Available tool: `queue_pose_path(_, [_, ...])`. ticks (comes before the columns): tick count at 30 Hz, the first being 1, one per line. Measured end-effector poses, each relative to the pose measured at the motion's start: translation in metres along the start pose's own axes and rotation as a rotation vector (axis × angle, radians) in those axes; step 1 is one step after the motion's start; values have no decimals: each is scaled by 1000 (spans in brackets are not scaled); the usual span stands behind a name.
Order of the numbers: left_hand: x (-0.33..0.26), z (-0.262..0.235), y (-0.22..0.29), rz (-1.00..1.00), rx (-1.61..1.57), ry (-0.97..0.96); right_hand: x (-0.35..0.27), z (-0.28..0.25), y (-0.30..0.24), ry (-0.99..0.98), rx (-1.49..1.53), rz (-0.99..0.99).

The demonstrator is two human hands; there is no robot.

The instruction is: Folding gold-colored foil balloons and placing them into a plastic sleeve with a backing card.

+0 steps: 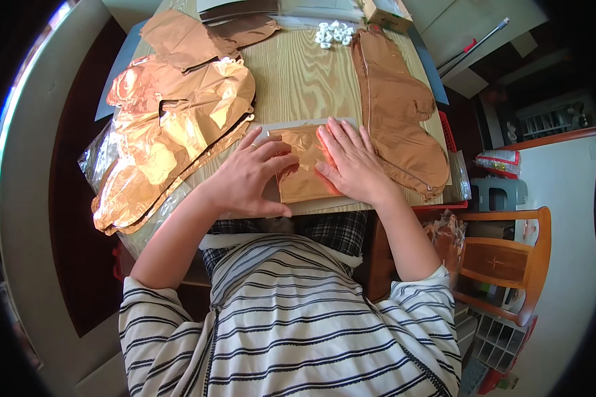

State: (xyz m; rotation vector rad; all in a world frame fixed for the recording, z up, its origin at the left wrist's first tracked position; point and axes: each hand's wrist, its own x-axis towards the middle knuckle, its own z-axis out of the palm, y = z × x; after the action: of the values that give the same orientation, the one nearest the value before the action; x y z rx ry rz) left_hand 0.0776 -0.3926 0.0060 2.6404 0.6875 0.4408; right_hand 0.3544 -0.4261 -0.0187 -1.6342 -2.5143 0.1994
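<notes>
A flat rectangular packet of shiny copper-coloured foil (306, 187) is located at the near edge of a light wood-grain table (298, 79), directly in front of the person. The packet is laid on a thin pale-grey flat sheet (279, 125), which is seen along its far side. The right hand (359, 162) is laid palm down on the right part of the packet, its fingers extended, slightly parted and pointed away from the body. The left hand (248, 173) is held at the packet's left edge with the fingers spread and curved and the thumb set well apart; whether the foil is touched by its fingertips cannot be told.

To the left, large shiny copper-coloured foil shapes with rounded outlines (185, 132) are piled, with crinkled clear plastic film (99, 159) seen beneath their outer edge. To the right, a duller copper-brown foil shape with a lobed edge (394, 99) is laid lengthwise. Near the far edge, small white ring-like pieces (334, 34) are clustered beside an open cardboard box (387, 13).
</notes>
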Motion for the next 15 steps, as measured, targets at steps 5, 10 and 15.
queue_pose_path(5, [9,2,-8,-235,-204,188,-3,12,0,79,22,-10])
queue_pose_path(10, [27,20,-7,-176,-26,192,-12,8,-4,49,51,5])
queue_pose_path(15, [17,32,14,-151,-44,212,-28,11,-5,49,89,9])
